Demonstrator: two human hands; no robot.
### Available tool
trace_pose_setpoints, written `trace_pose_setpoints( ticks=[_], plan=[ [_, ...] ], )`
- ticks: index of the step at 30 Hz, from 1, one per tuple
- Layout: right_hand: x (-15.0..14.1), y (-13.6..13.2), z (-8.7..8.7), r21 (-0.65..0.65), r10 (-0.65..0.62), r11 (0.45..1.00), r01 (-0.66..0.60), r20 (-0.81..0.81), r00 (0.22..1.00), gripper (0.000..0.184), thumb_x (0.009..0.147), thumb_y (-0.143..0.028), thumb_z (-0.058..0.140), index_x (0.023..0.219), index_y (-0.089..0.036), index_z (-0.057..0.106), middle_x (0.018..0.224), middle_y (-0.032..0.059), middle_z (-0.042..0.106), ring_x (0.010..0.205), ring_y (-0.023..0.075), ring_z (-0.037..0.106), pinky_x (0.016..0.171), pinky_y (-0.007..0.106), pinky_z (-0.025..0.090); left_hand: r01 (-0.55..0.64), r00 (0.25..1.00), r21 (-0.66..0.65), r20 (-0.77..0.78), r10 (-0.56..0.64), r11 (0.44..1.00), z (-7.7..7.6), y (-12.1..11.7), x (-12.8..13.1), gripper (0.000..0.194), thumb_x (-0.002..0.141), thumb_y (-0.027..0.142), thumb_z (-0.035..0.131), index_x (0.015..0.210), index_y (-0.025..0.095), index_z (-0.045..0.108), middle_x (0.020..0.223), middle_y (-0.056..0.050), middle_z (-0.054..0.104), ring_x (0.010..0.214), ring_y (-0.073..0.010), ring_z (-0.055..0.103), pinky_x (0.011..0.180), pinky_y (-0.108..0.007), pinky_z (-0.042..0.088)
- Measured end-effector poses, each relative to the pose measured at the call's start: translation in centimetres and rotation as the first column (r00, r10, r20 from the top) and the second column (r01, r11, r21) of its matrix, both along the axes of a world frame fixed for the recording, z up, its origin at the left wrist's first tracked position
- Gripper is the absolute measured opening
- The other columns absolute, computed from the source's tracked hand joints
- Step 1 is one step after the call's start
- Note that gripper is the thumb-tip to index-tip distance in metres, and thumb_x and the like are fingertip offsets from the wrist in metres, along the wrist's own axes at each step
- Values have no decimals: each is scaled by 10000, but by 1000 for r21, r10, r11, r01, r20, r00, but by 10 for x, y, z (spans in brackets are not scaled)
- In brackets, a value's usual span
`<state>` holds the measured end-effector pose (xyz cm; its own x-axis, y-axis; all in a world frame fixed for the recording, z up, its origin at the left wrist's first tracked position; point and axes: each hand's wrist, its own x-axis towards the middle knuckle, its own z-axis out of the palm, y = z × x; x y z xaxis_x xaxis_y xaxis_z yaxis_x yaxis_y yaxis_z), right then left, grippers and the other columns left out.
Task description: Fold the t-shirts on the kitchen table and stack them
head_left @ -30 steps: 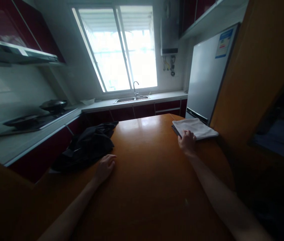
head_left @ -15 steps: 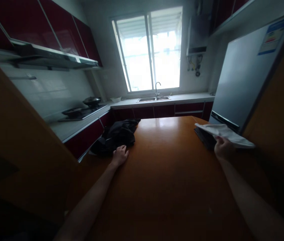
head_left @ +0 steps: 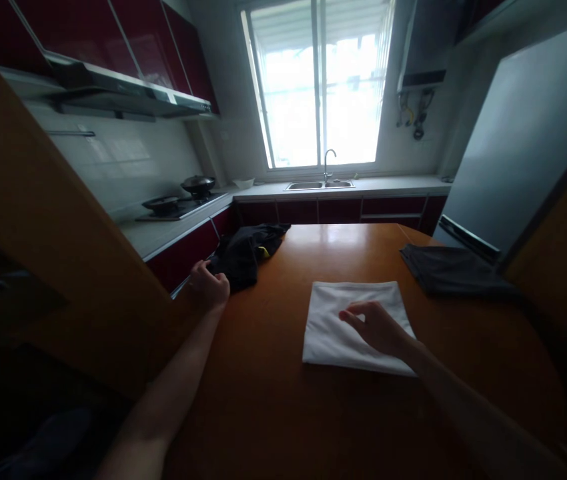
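A white folded cloth (head_left: 331, 333) lies flat on the brown table (head_left: 273, 347), in front of me and a little to the right. My right hand (head_left: 376, 327) is over it, thumb and forefinger curled together at the tips with a small gap behind them; no cloth shows raised between them. At the left, my left hand (head_left: 211, 283) is closed at the near left end of a crumpled black garment (head_left: 243, 257), fingers curled on its edge. A small yellow patch shows on that garment. Dark grey folded clothing (head_left: 453, 270) sits at the table's right side.
Beyond the table runs a white counter with a sink (head_left: 308, 186) and a tap (head_left: 328, 163) under the window. Pans (head_left: 198, 185) stand on the hob at left. A fridge (head_left: 508, 147) rises behind the right side; a wooden panel (head_left: 63, 220) borders the left.
The white cloth has come off the dark folded clothing at right and now lies nearer the middle, my right hand moving with it. My left hand has shifted left along the black garment.
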<state>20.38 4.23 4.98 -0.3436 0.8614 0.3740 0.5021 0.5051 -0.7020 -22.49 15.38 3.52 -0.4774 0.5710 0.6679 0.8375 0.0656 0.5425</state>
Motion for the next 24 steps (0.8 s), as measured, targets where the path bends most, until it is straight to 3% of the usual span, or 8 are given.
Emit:
trace_pose_setpoints(
  ticks=[4, 8, 10, 11, 14, 19, 22, 24],
  plan=[
    [47, 41, -20, 14, -309, 950, 312, -88, 947, 373, 914, -440, 503, 727, -183, 698, 673, 39, 686, 650, 192, 616, 656, 285, 437, 437, 881, -57, -174, -440, 898, 6, -3, 56, 344, 901, 103, 463, 1216, 169, 585, 1263, -111, 590, 1256, -281, 514, 1136, -475, 388],
    [108, 88, -61, -114, -600, 793, 598, -312, 737, 382, 845, -457, 494, 801, -147, 712, 758, 106, 727, 704, 224, 664, 658, 294, 482, 729, 570, -306, -223, -791, 612, -5, 1, 142, 153, 960, 260, 580, 997, 262, 728, 1053, 3, 713, 1021, -167, 655, 968, -277, 520],
    [125, 99, -79, -156, -662, 740, 654, -340, 668, 403, 823, -482, 494, 804, -138, 703, 754, 120, 723, 683, 228, 661, 653, 305, 493, 785, 415, -421, -190, -890, 455, -13, 5, 184, 180, 973, 316, 599, 1061, 252, 743, 1154, -32, 706, 1090, -192, 643, 1017, -311, 499],
    [130, 102, -85, -176, -678, 726, 665, -345, 649, 415, 813, -498, 497, 805, -136, 699, 759, 125, 722, 671, 228, 659, 648, 309, 496, 778, 382, -467, -178, -907, 420, -17, 8, 203, 230, 968, 334, 613, 1144, 242, 729, 1230, -61, 682, 1163, -223, 613, 1056, -351, 478],
    [134, 102, -91, -223, -696, 709, 669, -371, 614, 470, 804, -552, 483, 824, -131, 691, 811, 144, 729, 642, 225, 657, 623, 313, 496, 710, 402, -572, -147, -904, 410, -26, 15, 242, 332, 948, 355, 642, 1258, 247, 692, 1304, -101, 630, 1248, -289, 551, 1054, -438, 474],
    [134, 102, -81, -175, -701, 695, 697, -377, 605, 518, 821, -557, 418, 865, -125, 701, 836, 156, 725, 634, 234, 659, 651, 332, 490, 759, 451, -459, -143, -881, 462, -32, 13, 251, 70, 881, 279, 713, 876, 227, 760, 1166, -74, 656, 1147, -255, 593, 1035, -407, 472],
    [140, 105, -84, -182, -730, 663, 726, -375, 572, 501, 818, -498, 401, 887, -111, 712, 775, 147, 707, 649, 247, 661, 663, 338, 483, 794, 376, -478, -99, -921, 375, -28, 4, 239, 72, 917, 252, 646, 945, 214, 701, 1055, -67, 675, 1019, -231, 637, 940, -371, 506],
    [145, 109, -92, -206, -752, 638, 742, -370, 545, 485, 815, -458, 395, 893, -104, 717, 741, 139, 695, 649, 253, 660, 654, 340, 473, 797, 387, -502, -3, -922, 336, -19, 5, 230, 112, 931, 250, 621, 1027, 207, 660, 905, -56, 675, 859, -226, 659, 820, -350, 518]
  ],
)
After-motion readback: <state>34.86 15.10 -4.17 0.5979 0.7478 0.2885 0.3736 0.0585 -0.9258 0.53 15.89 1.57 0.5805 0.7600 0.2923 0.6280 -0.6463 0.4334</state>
